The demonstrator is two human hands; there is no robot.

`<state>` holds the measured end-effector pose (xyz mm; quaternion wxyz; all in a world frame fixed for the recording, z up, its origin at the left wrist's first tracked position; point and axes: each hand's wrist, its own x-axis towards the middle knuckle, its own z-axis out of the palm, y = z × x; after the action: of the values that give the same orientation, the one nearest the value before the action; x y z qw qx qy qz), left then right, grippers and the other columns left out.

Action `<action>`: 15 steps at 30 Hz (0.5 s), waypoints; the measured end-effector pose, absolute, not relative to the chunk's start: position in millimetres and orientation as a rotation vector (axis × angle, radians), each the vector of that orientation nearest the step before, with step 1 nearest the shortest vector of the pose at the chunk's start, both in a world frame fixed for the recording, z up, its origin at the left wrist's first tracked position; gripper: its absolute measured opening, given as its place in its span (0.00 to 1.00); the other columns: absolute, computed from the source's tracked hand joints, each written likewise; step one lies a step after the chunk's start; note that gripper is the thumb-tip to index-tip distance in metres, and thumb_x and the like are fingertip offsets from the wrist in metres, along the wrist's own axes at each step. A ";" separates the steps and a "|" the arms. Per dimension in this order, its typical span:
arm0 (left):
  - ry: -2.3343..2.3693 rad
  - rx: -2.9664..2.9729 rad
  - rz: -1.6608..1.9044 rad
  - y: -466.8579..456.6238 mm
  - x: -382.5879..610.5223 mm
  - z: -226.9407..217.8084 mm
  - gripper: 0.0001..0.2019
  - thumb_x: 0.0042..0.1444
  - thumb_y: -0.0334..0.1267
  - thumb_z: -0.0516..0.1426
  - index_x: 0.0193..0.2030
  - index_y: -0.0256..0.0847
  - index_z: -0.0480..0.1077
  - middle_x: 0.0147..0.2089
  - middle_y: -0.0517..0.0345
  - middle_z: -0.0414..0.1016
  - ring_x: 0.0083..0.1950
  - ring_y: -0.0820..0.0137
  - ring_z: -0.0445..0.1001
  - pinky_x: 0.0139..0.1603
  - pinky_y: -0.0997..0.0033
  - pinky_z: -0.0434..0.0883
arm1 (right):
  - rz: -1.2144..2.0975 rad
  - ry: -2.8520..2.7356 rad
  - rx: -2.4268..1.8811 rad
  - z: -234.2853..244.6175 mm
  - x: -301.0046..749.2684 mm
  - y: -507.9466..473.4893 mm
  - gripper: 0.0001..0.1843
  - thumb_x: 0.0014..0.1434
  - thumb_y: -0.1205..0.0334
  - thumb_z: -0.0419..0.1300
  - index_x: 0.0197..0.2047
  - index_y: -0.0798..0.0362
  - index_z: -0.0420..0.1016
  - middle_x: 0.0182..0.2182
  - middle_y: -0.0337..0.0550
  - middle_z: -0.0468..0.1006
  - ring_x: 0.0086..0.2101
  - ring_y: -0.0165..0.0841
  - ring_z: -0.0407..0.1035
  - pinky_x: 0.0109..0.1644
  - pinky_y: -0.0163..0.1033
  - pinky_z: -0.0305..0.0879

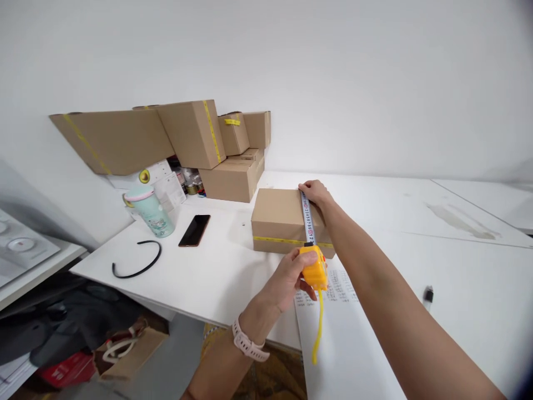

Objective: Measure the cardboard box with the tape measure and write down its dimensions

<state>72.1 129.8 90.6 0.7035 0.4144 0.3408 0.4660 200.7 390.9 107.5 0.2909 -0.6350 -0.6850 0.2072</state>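
Note:
My left hand (287,280) is closed around a yellow tape measure (314,268) with a yellow wrist strap hanging down. Its white blade (307,214) runs out across the top of a closed cardboard box (275,208) on the table. At the box's far edge, my right hand (317,193) pinches the end of the blade. A yellow tape strip (278,240) goes round the box's near side. Below the tape measure lies a white sheet (341,328) with handwriting, partly hidden by my arms.
More cardboard boxes (189,133) are stacked at the back left against the wall. A mint tumbler (150,211), a phone (194,230) and a black headband (139,271) are left of the box. A marker (428,297) lies right of my right forearm.

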 end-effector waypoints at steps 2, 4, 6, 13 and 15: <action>0.781 0.892 1.027 128.3 75.1 91.8 0.26 0.48 0.57 0.64 0.44 0.37 0.72 0.37 0.54 0.72 0.30 0.71 0.75 0.18 0.78 0.65 | 0.548 -1.839 -1.705 108.2 199.9 394.1 0.19 0.63 0.43 0.55 0.43 0.47 0.79 0.41 0.49 0.82 0.44 0.44 0.72 0.50 0.48 0.65; 0.794 0.884 1.020 127.9 76.1 92.4 0.25 0.48 0.57 0.64 0.44 0.38 0.72 0.35 0.55 0.72 0.30 0.69 0.76 0.18 0.78 0.65 | 0.548 -1.855 -1.715 109.9 198.7 397.3 0.18 0.62 0.44 0.56 0.41 0.47 0.79 0.41 0.49 0.82 0.46 0.45 0.72 0.53 0.49 0.64; 0.799 0.898 1.028 128.1 75.8 92.0 0.24 0.50 0.58 0.63 0.43 0.38 0.72 0.34 0.55 0.72 0.31 0.69 0.76 0.18 0.77 0.66 | 0.551 -1.873 -1.720 111.7 198.1 398.3 0.17 0.61 0.45 0.57 0.39 0.47 0.79 0.40 0.49 0.82 0.47 0.47 0.71 0.56 0.52 0.63; 0.821 0.921 1.041 132.5 78.3 92.8 0.23 0.51 0.56 0.62 0.42 0.38 0.72 0.33 0.56 0.72 0.30 0.71 0.74 0.21 0.77 0.68 | 0.591 -1.885 -1.693 115.6 199.7 381.1 0.20 0.63 0.41 0.55 0.39 0.47 0.79 0.39 0.51 0.81 0.50 0.50 0.68 0.59 0.61 0.61; 0.832 0.937 1.037 131.8 76.2 94.6 0.23 0.51 0.56 0.62 0.42 0.37 0.72 0.33 0.57 0.72 0.30 0.72 0.74 0.21 0.77 0.68 | 0.653 -1.839 -1.591 118.7 204.3 375.0 0.22 0.63 0.39 0.56 0.43 0.46 0.80 0.42 0.50 0.81 0.50 0.49 0.68 0.58 0.59 0.62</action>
<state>76.2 131.8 94.6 0.6872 0.4186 0.3716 0.4631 204.3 375.0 118.7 0.3069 -0.6014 -0.6951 0.2469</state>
